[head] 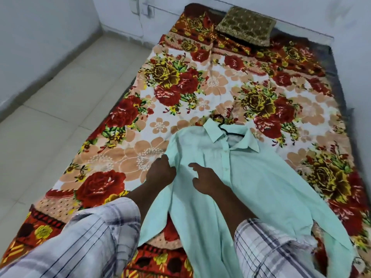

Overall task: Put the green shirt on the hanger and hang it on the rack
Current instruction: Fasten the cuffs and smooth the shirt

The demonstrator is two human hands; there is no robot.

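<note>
Loosely: left grip [160, 173] pinching green shirt [251, 177]

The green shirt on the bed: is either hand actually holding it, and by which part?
The left hand pinches the green shirt at its left side edge, near the sleeve. The right hand hovers open over the front, gripping nothing.

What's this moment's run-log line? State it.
green shirt flat on bed | hanger in collar | left hand gripping shirt edge | right hand open above
</note>
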